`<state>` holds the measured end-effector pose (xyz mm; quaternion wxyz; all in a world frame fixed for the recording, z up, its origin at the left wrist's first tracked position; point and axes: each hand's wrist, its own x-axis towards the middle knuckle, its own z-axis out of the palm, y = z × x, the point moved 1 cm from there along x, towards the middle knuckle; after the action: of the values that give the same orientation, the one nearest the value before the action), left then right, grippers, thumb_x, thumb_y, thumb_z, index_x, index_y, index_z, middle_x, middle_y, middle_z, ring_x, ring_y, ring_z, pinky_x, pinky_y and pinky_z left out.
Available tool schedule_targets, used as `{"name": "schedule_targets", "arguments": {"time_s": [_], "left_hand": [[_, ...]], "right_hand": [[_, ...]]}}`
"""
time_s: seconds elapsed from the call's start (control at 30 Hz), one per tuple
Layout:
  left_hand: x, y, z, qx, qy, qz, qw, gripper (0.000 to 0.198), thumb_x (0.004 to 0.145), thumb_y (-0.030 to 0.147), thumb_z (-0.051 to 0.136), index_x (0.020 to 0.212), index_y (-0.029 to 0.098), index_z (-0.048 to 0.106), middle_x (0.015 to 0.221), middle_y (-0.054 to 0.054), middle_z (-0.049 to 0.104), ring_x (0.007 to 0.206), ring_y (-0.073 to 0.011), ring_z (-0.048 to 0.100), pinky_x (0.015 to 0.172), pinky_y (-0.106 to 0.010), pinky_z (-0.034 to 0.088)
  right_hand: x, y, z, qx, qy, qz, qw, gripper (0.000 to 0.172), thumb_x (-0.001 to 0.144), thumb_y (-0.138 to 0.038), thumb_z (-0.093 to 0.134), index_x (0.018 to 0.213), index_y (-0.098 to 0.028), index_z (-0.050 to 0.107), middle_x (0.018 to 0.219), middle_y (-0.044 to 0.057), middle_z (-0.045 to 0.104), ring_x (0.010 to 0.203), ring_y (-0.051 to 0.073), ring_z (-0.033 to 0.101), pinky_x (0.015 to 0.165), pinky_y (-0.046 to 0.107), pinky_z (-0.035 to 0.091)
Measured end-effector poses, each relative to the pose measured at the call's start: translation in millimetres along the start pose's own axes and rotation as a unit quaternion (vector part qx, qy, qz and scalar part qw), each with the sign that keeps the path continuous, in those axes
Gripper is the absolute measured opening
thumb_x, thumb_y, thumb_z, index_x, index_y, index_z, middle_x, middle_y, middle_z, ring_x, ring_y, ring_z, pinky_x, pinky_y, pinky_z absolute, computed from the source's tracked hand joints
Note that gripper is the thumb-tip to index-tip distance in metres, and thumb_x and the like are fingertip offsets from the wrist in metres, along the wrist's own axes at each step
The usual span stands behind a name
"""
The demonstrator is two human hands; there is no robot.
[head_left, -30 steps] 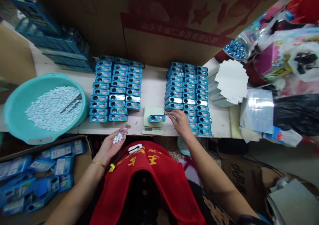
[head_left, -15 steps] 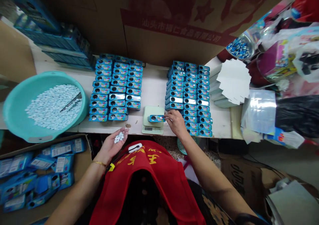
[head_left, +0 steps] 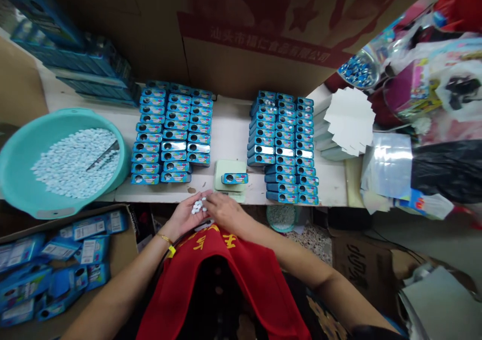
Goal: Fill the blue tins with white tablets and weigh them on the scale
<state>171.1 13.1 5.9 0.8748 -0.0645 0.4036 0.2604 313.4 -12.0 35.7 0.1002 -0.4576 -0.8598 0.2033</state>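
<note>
My left hand (head_left: 186,216), palm up and cupped, holds a small heap of white candies (head_left: 197,206). Over that palm my right hand (head_left: 225,210) reaches in, its fingers drawn together at the heap; what lies between the fingertips is hidden. Just beyond the hands, a blue candy tin (head_left: 235,178) with a dark round window rests on the pale green kitchen scale (head_left: 226,168). My right hand partly covers the scale's near edge.
Rows of blue tins stand on the left (head_left: 149,140) and right (head_left: 285,149) of the table. A turquoise basin (head_left: 126,156) holds many white candies. White card stacks (head_left: 352,121) stand farther right. A tall cardboard carton (head_left: 241,69) rises behind. An open box of blue packages (head_left: 60,246) is below left.
My right hand has left the tin on the scale and moved left and nearer, onto my left palm. My left hand has shifted right with the candies. The tin remains on the scale.
</note>
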Motion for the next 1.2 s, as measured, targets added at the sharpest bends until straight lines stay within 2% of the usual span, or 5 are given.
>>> {"name": "schedule_targets", "arguments": {"time_s": [0.3, 0.47, 0.63, 0.73, 1.2], "left_hand": [[-13, -8, -18.7, -0.013, 0.056, -0.020, 0.998, 0.022, 0.084, 0.013, 0.039, 0.081, 0.009, 0.060, 0.069, -0.006, 0.064, 0.061, -0.0127, 0.061, 0.066, -0.028, 0.052], [-12, -10, -17.0, -0.022, 0.058, -0.010, 0.998, 0.021, 0.082, 0.010, 0.040, 0.073, 0.010, 0.058, 0.067, -0.006, 0.064, 0.064, -0.0146, 0.063, 0.073, -0.033, 0.051], [-9, -8, -15.5, -0.008, 0.014, -0.019, 1.000, 0.023, 0.081, 0.013, 0.044, 0.096, 0.004, 0.058, 0.104, -0.018, 0.062, 0.103, -0.0264, 0.054, 0.088, -0.038, 0.045], [-10, -5, -12.2, -0.009, 0.006, -0.013, 1.000, 0.024, 0.080, 0.012, 0.045, 0.098, 0.004, 0.058, 0.110, -0.019, 0.059, 0.111, -0.0283, 0.048, 0.090, -0.038, 0.043], [-14, -6, -23.8, -0.031, 0.033, 0.011, 0.999, 0.023, 0.080, 0.012, 0.046, 0.098, 0.006, 0.060, 0.108, -0.018, 0.061, 0.112, -0.0282, 0.047, 0.090, -0.038, 0.044]], "right_hand": [[10, -20, 10, -0.002, -0.073, -0.016, 0.997, 0.016, 0.082, -0.012, 0.042, 0.095, -0.016, 0.051, 0.094, 0.007, 0.054, 0.088, 0.017, 0.051, 0.076, 0.030, 0.044], [3, -11, 7, 0.097, -0.032, 0.010, 0.995, 0.016, 0.084, -0.017, 0.042, 0.097, -0.016, 0.051, 0.092, 0.006, 0.054, 0.086, 0.015, 0.051, 0.076, 0.026, 0.044], [-15, 29, -16, 0.171, 0.130, 0.087, 0.973, 0.017, 0.083, -0.015, 0.041, 0.096, -0.015, 0.053, 0.091, 0.007, 0.054, 0.089, 0.014, 0.050, 0.079, 0.026, 0.044], [-19, 54, -28, 0.165, 0.182, 0.123, 0.962, 0.019, 0.082, -0.013, 0.042, 0.095, -0.017, 0.055, 0.089, 0.007, 0.054, 0.085, 0.014, 0.052, 0.077, 0.026, 0.044], [-9, 77, -14, 0.114, 0.163, 0.130, 0.971, 0.020, 0.080, -0.012, 0.045, 0.091, -0.017, 0.061, 0.086, 0.006, 0.059, 0.082, 0.014, 0.055, 0.075, 0.025, 0.044]]}}
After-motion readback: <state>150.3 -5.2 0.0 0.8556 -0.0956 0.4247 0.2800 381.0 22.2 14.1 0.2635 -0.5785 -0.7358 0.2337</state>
